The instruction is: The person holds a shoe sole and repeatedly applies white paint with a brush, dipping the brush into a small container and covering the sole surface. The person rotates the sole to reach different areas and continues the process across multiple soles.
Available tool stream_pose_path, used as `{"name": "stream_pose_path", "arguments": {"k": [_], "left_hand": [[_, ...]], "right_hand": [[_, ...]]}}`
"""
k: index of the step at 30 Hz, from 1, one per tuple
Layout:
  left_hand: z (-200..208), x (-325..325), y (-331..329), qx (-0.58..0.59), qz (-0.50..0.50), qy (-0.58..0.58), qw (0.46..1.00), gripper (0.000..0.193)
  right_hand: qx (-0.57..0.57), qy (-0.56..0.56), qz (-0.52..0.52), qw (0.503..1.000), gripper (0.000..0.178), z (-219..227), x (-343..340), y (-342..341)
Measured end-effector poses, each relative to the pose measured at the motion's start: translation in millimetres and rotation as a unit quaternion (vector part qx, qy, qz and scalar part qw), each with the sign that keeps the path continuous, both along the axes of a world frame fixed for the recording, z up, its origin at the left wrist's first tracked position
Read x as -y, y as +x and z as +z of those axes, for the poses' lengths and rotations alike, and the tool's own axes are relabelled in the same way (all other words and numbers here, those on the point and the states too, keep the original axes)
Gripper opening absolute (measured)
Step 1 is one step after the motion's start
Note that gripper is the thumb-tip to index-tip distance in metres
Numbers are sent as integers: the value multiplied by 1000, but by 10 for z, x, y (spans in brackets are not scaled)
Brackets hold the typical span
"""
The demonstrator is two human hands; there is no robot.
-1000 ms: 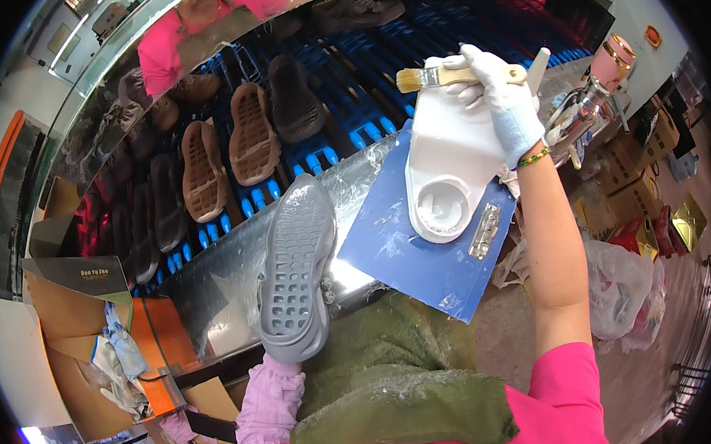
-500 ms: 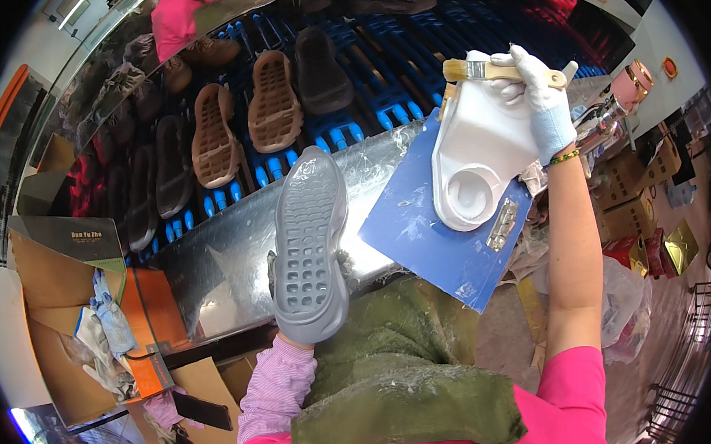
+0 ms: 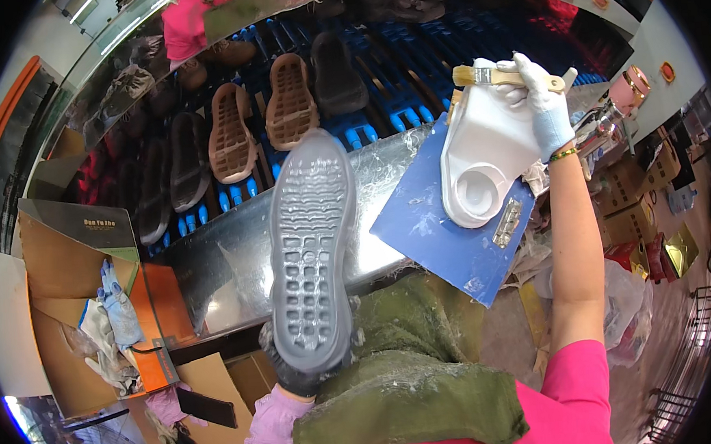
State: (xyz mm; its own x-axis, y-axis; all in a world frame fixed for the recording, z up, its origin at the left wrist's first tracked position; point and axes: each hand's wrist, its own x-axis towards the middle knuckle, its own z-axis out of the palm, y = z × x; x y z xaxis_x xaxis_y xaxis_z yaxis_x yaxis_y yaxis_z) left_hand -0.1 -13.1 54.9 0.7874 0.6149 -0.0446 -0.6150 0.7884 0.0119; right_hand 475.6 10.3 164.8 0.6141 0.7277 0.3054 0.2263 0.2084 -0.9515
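Note:
My left hand [image 3: 286, 371], in a dark glove, grips a grey shoe sole [image 3: 312, 249] from beneath by its near end. The sole's hollowed, gridded inner face is turned up and looks wet and glossy. At the right, my right hand [image 3: 536, 89] wears a white glove with a light blue cuff and is closed round the handle of a flat wooden brush [image 3: 483, 76]. The brush lies level over the far end of a white plastic container [image 3: 480, 137], its bristles pointing left. Beneath the container is a blue clipboard [image 3: 420, 214] with whitish smears.
A metal ledge [image 3: 237, 274] runs before me. Beyond it, brown soles [image 3: 231, 136] and dark soles [image 3: 189, 155] lie on a rack with blue bars [image 3: 410, 117]. An open cardboard box [image 3: 58, 281] with gloves stands left. More boxes [image 3: 628, 217] and a plastic bag [image 3: 621, 303] are right.
The grey sole has been raised and tipped, so more of its gridded face shows and it looks larger. My dark glove now shows at its near end. The brush remains over the container.

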Motion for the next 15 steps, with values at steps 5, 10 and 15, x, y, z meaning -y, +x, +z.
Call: {"name": "stream_pose_path", "arguments": {"k": [5,10,15], "left_hand": [[166,-138,-198,-102,-5,-2,995,69],[1399,-1699,867,63,-70,254,962,67],[2835,-2258,1810,207,-144,437,863,67]], "right_hand": [[2,14,-7,1000,31,118,-43,-206],[-5,0,-35,999,30,-10,6,13],[-33,-34,-23,999,30,126,-147,-225]]}}
